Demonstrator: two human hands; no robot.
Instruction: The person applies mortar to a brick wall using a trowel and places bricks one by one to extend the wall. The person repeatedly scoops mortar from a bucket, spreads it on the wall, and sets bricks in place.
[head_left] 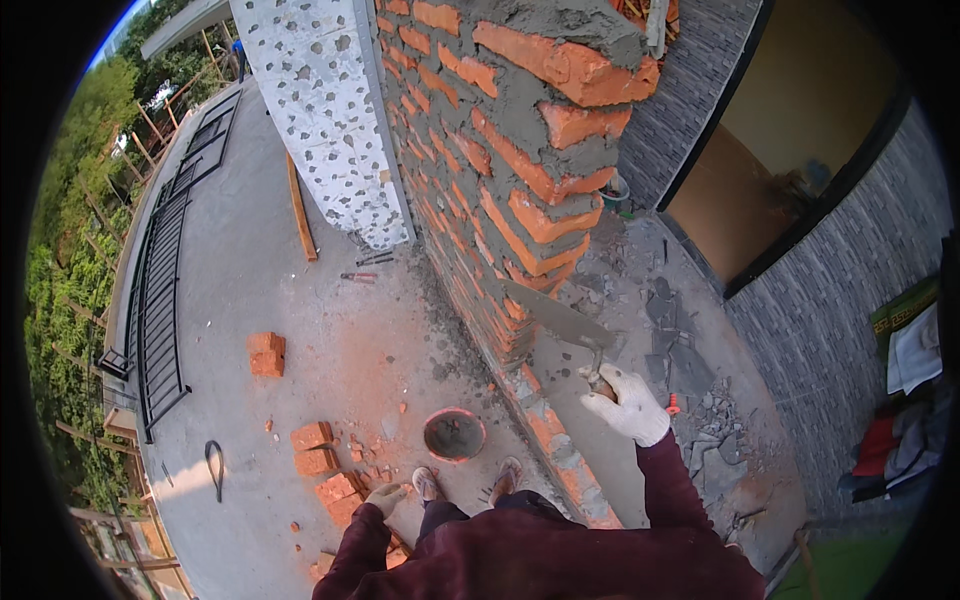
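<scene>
My right hand (632, 406), in a white glove, is closed around the handle of a trowel (562, 318). The trowel's long grey blade reaches up and left to the end of the brick wall (500, 190), overlapping its lower courses in view; whether it touches cannot be told. Rough grey mortar fills the joints between the orange bricks. Low on the left, my left hand (386, 497) has its fingers stretched out and nothing visible in it. It is nearest to loose bricks (339, 490) on the floor. A round bucket (455, 436) of grey mortar stands just ahead of my feet.
A low brick course (560, 450) runs from the wall toward me. More bricks (266, 354) and red-handled pliers (358, 277) lie left of the wall. Broken rubble (715, 450) covers the right floor, beside a doorway (790, 150). A black metal railing (165, 320) lies far left.
</scene>
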